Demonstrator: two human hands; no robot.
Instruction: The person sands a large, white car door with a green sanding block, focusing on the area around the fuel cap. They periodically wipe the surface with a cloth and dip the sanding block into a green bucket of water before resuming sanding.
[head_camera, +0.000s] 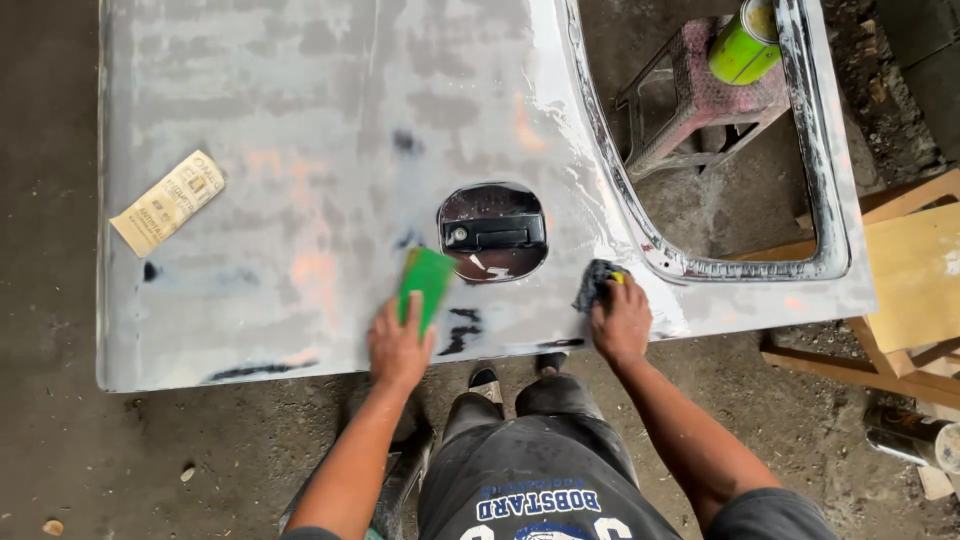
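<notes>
Green can (745, 42) cut by top edge; green spreader (426, 285) motion-blurred; left hand (398, 348) covers its lower end.

A tan rectangular sheet with dark print (168, 202) on its upturned face, like a label or the backing of abrasive paper, lies flat and slightly askew on the grey panel (300, 120), well to the left of and above the left hand (398, 345) that presses a green block (427, 285), and much farther still from the right hand (622, 322). A cylindrical can wrapped in a lime-green label (745, 45) lies tilted on a pinkish stool (700, 100), seen through the panel's window opening, well above and to the right of the right hand.
</notes>
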